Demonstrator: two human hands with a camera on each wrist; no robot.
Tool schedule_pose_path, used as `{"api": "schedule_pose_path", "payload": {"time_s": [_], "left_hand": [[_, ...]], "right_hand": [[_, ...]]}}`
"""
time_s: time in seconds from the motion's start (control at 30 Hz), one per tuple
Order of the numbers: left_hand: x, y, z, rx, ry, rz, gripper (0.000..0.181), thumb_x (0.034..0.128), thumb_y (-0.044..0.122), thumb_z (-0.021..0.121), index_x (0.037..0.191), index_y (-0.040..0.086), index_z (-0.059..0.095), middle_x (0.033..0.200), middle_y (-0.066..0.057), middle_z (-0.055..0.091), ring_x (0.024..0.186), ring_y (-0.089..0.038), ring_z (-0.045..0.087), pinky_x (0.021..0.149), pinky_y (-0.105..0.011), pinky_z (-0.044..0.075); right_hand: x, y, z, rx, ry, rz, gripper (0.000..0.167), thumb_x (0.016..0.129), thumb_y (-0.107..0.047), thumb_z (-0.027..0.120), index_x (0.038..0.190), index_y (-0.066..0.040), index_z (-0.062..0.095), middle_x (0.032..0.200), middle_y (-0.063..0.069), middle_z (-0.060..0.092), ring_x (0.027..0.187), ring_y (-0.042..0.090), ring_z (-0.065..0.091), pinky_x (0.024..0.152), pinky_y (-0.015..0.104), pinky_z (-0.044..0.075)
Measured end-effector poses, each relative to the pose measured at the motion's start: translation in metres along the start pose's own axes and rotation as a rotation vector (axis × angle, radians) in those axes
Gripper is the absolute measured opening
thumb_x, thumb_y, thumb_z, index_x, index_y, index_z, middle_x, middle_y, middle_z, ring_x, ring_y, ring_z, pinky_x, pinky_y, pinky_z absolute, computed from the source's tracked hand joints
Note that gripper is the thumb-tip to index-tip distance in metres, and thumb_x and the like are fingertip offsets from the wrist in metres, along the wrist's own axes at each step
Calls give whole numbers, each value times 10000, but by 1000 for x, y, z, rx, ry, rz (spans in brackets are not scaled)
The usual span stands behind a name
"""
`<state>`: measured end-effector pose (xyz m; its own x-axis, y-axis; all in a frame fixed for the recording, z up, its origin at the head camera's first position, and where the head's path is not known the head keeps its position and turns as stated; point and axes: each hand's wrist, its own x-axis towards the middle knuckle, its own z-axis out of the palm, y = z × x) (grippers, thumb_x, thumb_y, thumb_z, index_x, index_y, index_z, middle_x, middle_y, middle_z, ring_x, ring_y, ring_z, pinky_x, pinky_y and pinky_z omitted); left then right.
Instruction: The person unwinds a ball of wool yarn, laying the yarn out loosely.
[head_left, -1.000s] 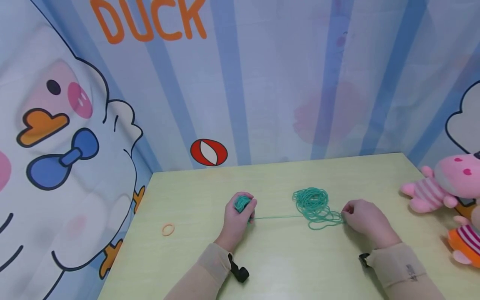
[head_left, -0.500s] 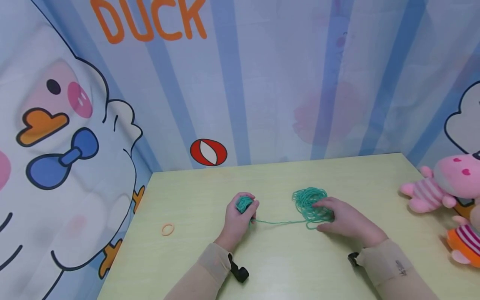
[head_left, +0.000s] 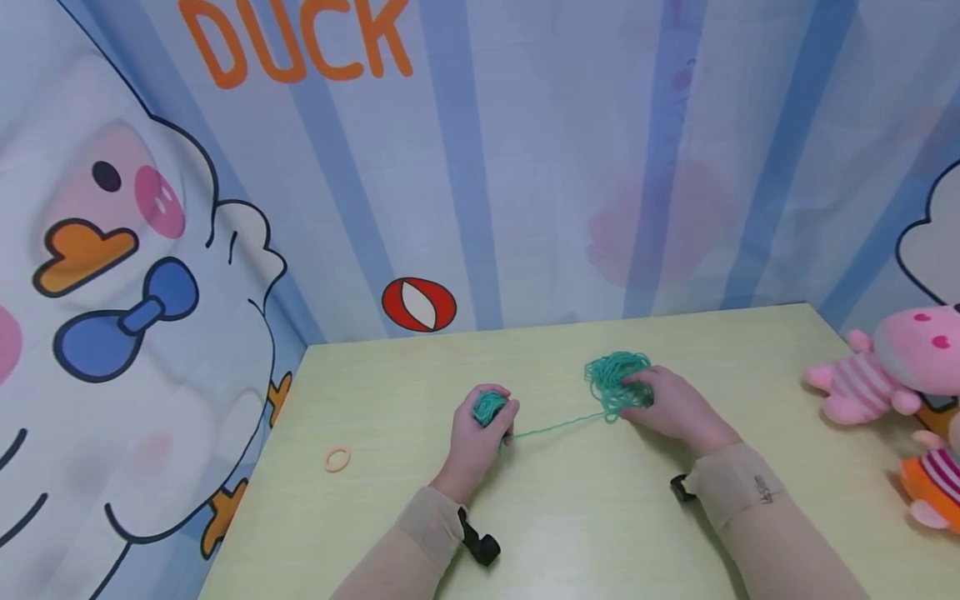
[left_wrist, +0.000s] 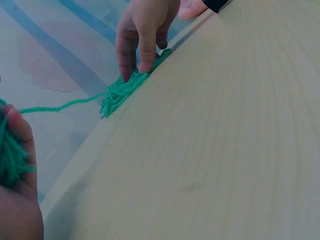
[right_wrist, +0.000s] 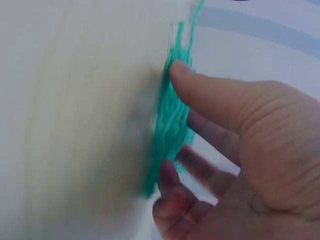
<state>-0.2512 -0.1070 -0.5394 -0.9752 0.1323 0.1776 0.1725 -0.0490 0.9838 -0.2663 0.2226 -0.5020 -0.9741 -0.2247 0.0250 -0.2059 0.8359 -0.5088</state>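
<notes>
My left hand (head_left: 474, 437) holds a small wound ball of green yarn (head_left: 489, 407), with the fingers and thumb curled round it. In the left wrist view, part of that ball (left_wrist: 12, 157) shows at the left edge. One yarn strand (head_left: 558, 427) runs from it to a loose tangled pile of green yarn (head_left: 617, 377) on the table. My right hand (head_left: 678, 408) is at the pile's right side, its thumb and spread fingers touching the loops. In the right wrist view, the thumb (right_wrist: 210, 92) lies against the pile (right_wrist: 172, 122), the other fingers loosely bent.
An orange ring (head_left: 337, 460) lies on the pale wooden table (head_left: 570, 533), left of my left hand. Pink plush toys (head_left: 862, 387) sit at the right edge. Behind the table hangs a blue striped curtain (head_left: 540, 167) with a printed duck.
My right hand has come left from the pile's right edge onto it. The pile has shifted away toward the table's back and is more compact. My left hand has barely moved.
</notes>
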Motion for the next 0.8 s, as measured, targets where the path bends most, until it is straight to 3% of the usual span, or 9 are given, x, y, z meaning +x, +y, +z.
{"api": "schedule_pose_path", "payload": {"time_s": [0.13,0.2,0.27,0.37,0.47,0.67,0.8], "left_hand": [[1,-1,0,7,-1,-14,399,1046,303,782,1292,30,626,832,-28,656,669,-141,621,636,-247,593],[1,-1,-1,10,4,-20,400,1047,303,782,1293,29,626,841,-33,658,672,-145,624,642,-248,597],[1,-1,-2,3,5,-19,407,1049,298,780,1299,19,621,851,-38,659,680,-151,628,650,-249,601],[1,0,-3,-19,-1,-14,394,1053,282,775,1303,23,615,869,-38,660,701,-154,633,668,-249,610],[1,0,-2,-43,-14,-5,376,1060,244,764,1309,10,605,904,-37,666,736,-155,649,689,-260,629],[3,-1,2,-47,-8,-1,321,1063,207,755,1292,24,626,926,-30,675,781,-159,677,719,-278,656],[4,0,3,-41,4,-31,324,1071,280,750,1285,63,640,926,-47,674,778,-167,677,719,-299,666]], "right_hand": [[-8,-29,9,-9,106,-69,441,1051,-302,752,1397,-33,708,1463,286,627,1344,526,608,1137,697,511],[-13,-51,19,32,106,-133,399,1078,-321,722,1382,-63,725,1430,205,675,1243,431,674,1069,621,575],[-17,-73,30,94,49,-196,406,1094,-343,697,1405,-84,721,1427,138,706,1149,305,699,997,519,611],[-20,-100,45,166,-68,-225,460,1106,-349,679,1477,-76,677,1456,90,721,1004,143,672,874,368,598],[-18,-118,56,167,-102,-237,440,1109,-318,676,1467,-61,688,1412,91,756,886,72,651,811,303,578],[-14,-126,62,110,17,-234,158,1076,-245,725,1133,-170,853,1096,-20,843,831,42,676,792,316,591],[-18,-116,53,148,95,-201,131,1069,-235,741,1109,-179,852,1052,-53,822,811,52,632,737,278,550]]}}
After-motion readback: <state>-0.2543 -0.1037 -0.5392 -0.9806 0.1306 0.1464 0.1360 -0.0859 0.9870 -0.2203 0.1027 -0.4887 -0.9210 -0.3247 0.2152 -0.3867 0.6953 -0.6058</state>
